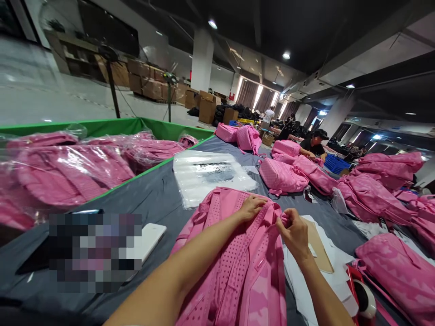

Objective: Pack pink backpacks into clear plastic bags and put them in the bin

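A pink backpack point(234, 253) lies in front of me with its dotted shoulder straps facing up. My left hand point(252, 209) reaches across it, fingers curled over the cloth at its top edge near a strap. With thumb and fingers bent together, my right hand point(295, 230) pinches the backpack's upper right corner by the top loop. What exactly lies between those fingertips is partly hidden. Just beyond the backpack is a stack of clear plastic bags point(207, 174). Papers and a tan card point(317, 244) lie beside my right forearm.
Plastic-wrapped pink backpacks point(74, 170) fill a green-edged bin point(118, 127) on the left. More pink backpacks point(283, 175) lie along the dark table cloth. A tape dispenser point(362, 296) stands at right, a white phone-like object point(149, 240) at left. A co-worker point(312, 145) sits farther back.
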Demonstrator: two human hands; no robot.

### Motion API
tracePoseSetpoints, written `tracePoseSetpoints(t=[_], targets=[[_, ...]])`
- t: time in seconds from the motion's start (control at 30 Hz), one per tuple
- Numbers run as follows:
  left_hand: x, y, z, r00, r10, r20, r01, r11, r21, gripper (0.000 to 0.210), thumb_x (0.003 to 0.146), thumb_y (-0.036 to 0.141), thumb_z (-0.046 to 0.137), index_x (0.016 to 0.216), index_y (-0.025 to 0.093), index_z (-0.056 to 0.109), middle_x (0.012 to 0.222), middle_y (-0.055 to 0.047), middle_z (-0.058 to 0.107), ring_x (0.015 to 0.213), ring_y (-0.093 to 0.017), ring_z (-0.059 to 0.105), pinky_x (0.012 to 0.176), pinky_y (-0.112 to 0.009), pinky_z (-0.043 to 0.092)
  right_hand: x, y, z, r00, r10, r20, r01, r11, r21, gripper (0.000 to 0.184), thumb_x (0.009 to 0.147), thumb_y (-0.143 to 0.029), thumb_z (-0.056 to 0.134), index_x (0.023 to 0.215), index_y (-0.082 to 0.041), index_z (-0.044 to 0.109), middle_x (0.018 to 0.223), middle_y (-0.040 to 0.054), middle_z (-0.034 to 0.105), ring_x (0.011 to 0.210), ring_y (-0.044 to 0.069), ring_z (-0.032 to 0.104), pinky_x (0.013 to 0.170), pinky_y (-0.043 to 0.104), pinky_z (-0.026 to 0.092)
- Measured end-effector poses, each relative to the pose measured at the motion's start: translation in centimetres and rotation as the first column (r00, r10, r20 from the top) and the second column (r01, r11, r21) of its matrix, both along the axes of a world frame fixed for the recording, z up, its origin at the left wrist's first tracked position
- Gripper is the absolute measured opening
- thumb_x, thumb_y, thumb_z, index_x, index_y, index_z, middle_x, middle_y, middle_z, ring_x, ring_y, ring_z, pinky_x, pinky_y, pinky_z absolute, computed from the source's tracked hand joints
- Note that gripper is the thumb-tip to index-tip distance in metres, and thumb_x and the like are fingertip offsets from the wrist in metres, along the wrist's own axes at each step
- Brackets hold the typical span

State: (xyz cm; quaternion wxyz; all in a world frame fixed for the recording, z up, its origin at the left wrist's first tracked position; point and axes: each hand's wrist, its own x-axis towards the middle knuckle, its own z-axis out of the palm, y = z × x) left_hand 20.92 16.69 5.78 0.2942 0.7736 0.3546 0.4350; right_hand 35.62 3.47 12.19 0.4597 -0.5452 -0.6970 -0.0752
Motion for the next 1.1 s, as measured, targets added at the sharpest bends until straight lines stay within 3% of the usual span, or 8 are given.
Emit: tracePoseSetpoints(t=[0.2, 0.37, 0.5, 0.6, 0.67, 0.83, 0.93, 1.1], targets=[[0.7, 0.0, -1.3, 0.999, -0.023, -0.023, 0.023, 1.000, 0.000, 0.023, 0.085, 0.022, 0.066, 0.103, 0.026, 0.080, 0.125, -0.004, 0.074, 0.111, -0.027, 0.060, 0.106, -0.046, 0.045, -1.1, -3.0, 2.5, 0.998, 0.055, 0.005, -0.055, 0.993, 0.108, 0.013, 0.082, -0.031, 0.066, 0.080, -0.022, 0.056, 0.059, -0.0065, 0.054, 0.047, 0.009, 0.051, 0.051, 0.020, 0.044], [-0.4, -0.7, 2.2, 0.997, -0.032, 0.070, 0.032, 0.999, 0.003, 0.024, 0.094, 0.032, 0.056, 0.090, 0.018, 0.076, 0.094, -0.005, 0.075, 0.089, -0.021, 0.066, 0.086, -0.034, 0.053, 1.2, -4.1, 2.4, 0.959, -0.010, -0.284, 0.007, 1.000, -0.013, 0.024, 0.081, -0.043, 0.065, 0.078, -0.020, 0.059, 0.066, -0.0020, 0.056, 0.055, 0.012, 0.052, 0.052, 0.022, 0.044], [-1.5, -7.0, 5.6, 0.980, -0.056, 0.191, 0.026, 0.988, 0.155, 0.028, 0.099, 0.034, 0.048, 0.095, 0.016, 0.069, 0.095, -0.007, 0.070, 0.090, -0.019, 0.064, 0.087, -0.032, 0.052, 3.4, -3.4, 2.5, 0.956, -0.059, -0.286, 0.009, 0.984, -0.176, 0.032, 0.079, -0.050, 0.061, 0.072, -0.019, 0.059, 0.061, -0.0019, 0.052, 0.056, 0.013, 0.047, 0.050, 0.023, 0.039], [-1.0, -12.4, 6.2, 0.932, -0.330, 0.148, 0.258, 0.893, 0.369, 0.022, 0.100, 0.031, 0.049, 0.099, 0.018, 0.066, 0.096, -0.007, 0.068, 0.088, -0.018, 0.064, 0.087, -0.031, 0.053, 3.5, -3.2, 2.9, 0.969, -0.056, -0.242, 0.003, 0.977, -0.213, 0.034, 0.078, -0.052, 0.061, 0.066, -0.021, 0.055, 0.057, -0.0033, 0.048, 0.055, 0.012, 0.043, 0.051, 0.023, 0.035], [-0.2, -13.5, 5.9, 0.923, -0.367, 0.113, 0.313, 0.890, 0.331, 0.020, 0.100, 0.023, 0.048, 0.111, 0.019, 0.063, 0.105, -0.008, 0.067, 0.097, -0.019, 0.065, 0.092, -0.033, 0.054, 3.0, -3.2, 3.2, 0.971, -0.054, -0.232, 0.004, 0.977, -0.211, 0.036, 0.077, -0.053, 0.063, 0.064, -0.021, 0.053, 0.057, -0.0038, 0.047, 0.055, 0.012, 0.042, 0.051, 0.023, 0.034], [1.4, -8.9, 4.7, 0.958, -0.288, 0.002, 0.285, 0.948, 0.142, 0.045, 0.091, 0.010, 0.054, 0.135, 0.022, 0.056, 0.125, -0.008, 0.059, 0.115, -0.020, 0.060, 0.102, -0.035, 0.051, 2.1, -3.1, 3.4, 0.975, -0.012, -0.221, -0.039, 0.973, -0.229, 0.032, 0.074, -0.048, 0.066, 0.064, -0.021, 0.052, 0.058, -0.0044, 0.044, 0.056, 0.011, 0.039, 0.051, 0.023, 0.033], [1.8, -6.8, 4.5, 0.915, -0.394, -0.082, 0.402, 0.904, 0.142, 0.046, 0.083, 0.004, 0.060, 0.124, 0.023, 0.066, 0.116, -0.005, 0.061, 0.109, -0.019, 0.060, 0.101, -0.034, 0.050, 2.4, -2.4, 3.4, 0.951, 0.052, -0.304, -0.133, 0.958, -0.254, 0.031, 0.071, -0.047, 0.065, 0.063, -0.021, 0.050, 0.059, -0.0046, 0.042, 0.056, 0.011, 0.038, 0.050, 0.022, 0.032], [1.1, -6.4, 4.8, 0.967, -0.253, -0.017, 0.253, 0.960, 0.118, 0.014, 0.082, 0.016, 0.069, 0.095, 0.020, 0.073, 0.113, -0.008, 0.063, 0.115, -0.027, 0.051, 0.107, -0.046, 0.041, 2.6, 0.0, 4.4, 0.894, 0.118, -0.432, -0.249, 0.932, -0.262, 0.030, 0.068, -0.048, 0.065, 0.067, -0.020, 0.055, 0.060, -0.0046, 0.046, 0.054, 0.011, 0.040, 0.048, 0.022, 0.033]])
